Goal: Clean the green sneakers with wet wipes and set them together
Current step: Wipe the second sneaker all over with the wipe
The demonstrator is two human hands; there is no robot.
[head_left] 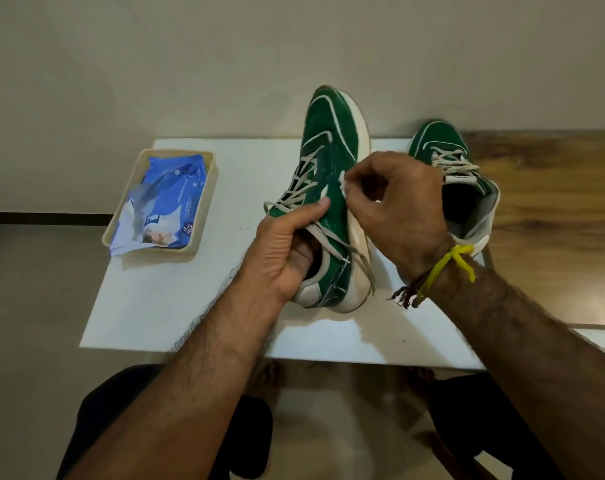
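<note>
A green sneaker with cream laces and a white sole is tilted on its side above the white table. My left hand grips it at the opening, fingers inside the collar and thumb on the tongue. My right hand pinches a small white wet wipe against the sneaker's green side. The second green sneaker stands upright on the table at the right, partly hidden behind my right hand.
A beige tray at the table's left holds a blue pack of wet wipes. A wooden surface adjoins the table on the right. A wall rises close behind. My knees show below the table's front edge.
</note>
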